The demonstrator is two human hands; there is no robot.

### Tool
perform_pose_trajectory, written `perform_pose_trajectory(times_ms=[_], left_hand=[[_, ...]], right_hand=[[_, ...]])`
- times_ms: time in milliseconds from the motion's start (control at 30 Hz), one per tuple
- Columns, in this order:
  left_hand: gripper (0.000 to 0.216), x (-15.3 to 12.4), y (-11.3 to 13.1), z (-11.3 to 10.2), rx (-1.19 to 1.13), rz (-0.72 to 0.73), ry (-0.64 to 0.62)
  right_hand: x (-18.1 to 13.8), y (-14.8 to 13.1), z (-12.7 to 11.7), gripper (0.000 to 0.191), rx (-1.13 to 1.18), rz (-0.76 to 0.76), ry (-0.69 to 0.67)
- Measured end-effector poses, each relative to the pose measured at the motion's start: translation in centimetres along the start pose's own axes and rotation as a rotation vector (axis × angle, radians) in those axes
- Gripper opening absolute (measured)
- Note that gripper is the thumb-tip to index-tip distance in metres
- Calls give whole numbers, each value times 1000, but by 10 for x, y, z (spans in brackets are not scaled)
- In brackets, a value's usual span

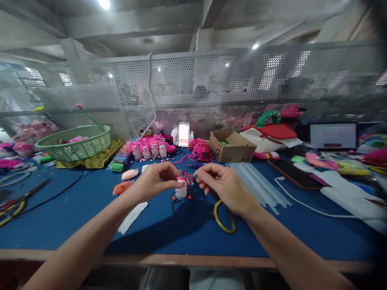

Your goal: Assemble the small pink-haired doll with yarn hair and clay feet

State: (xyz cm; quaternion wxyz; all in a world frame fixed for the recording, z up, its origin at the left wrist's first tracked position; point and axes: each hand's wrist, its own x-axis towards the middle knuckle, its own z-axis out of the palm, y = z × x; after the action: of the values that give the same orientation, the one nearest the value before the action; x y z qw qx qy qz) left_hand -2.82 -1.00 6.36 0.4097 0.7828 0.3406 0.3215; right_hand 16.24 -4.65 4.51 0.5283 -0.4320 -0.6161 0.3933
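A small pink and white doll [181, 192] with a tiny face and orange feet is upright in front of me. My left hand [160, 179] is closed at its left, thumb and fingertips gripping the pink head. From the right, my right hand [219, 183] pinches the end of a thin, light-coloured stick [189, 175] that crosses the doll's top; its exact kind is too small to tell. Dark and pink strands show behind the fingertips. Scissors with a yellow handle [224, 219] lie below my right hand, partly hidden by it.
Several similar dolls [149, 150] stand behind, beside pink yarn [201, 150] and a cardboard box [232, 147]. A green basket [75, 145] is at the left, near more scissors [24, 199]. Translucent strips [260, 185], a phone [296, 173] and a white cable [314, 211] lie right.
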Motion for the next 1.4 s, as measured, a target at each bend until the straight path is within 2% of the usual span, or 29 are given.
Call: perform_pose_trajectory(times_ms=[300,567,667,767,867,1033,1267,1400], left_hand=[[19,-18,13,12,-134,16,46],[29,-25,9,25,-178,25,-11],[28,-26,8,25,-122,41,56],[19,-30,13,25,-56,120,148],[13,-34,20,27,-70,172,176],[15,-36,21,31,-118,110,126],[20,-36,17,31,-223,6,-9],[21,-34,17,33,-341,-19,24]], right_hand=[[-17,-21,-15,21,-264,-92,-14],[-35,-38,-24,21,-333,-124,21],[-39,-39,-27,20,-353,-143,47],[-42,-39,-30,22,-357,-154,64],[-46,-39,-33,22,-370,-148,71],[-52,-41,-40,22,-421,-139,95],[-56,-40,-52,20,-474,-163,127],[-60,-42,-56,22,-481,-167,133]])
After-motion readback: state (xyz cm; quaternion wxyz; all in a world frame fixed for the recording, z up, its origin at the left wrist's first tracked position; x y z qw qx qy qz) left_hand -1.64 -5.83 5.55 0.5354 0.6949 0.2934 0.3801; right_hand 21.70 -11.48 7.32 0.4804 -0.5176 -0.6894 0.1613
